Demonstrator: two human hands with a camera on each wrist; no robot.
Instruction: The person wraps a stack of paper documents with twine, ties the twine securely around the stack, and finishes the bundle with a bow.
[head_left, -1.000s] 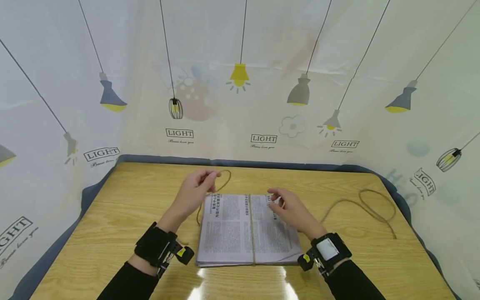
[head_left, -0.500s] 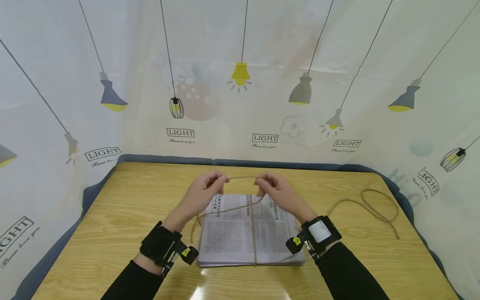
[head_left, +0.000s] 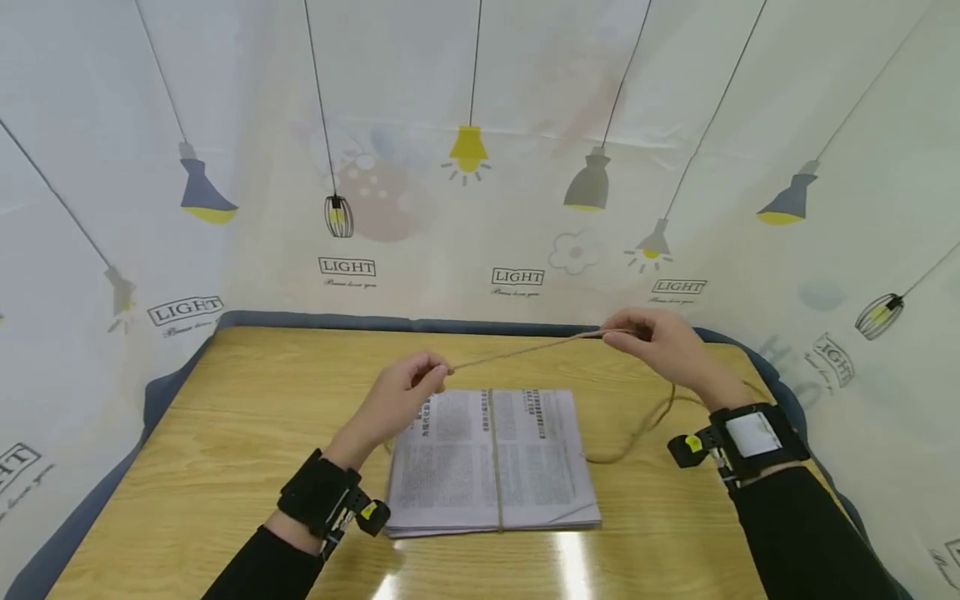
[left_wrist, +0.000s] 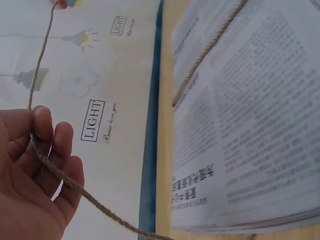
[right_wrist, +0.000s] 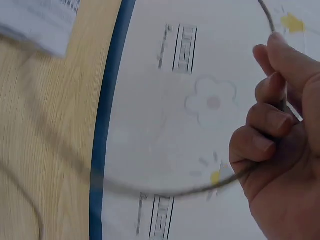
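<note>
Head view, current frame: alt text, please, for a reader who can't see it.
A person's left hand and right hand hold a nearly straight span of twine between them, near a stack of printed paper on a wooden table. A strand also crosses the stack; behind is a lamp-print sheet.

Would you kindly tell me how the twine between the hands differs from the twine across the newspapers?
The held span, between the left hand and right hand, is in the air; the crossing strand lies on the newspapers. The held span runs sideways; the crossing strand runs front to back. Both are thin, brown and nearly straight.
</note>
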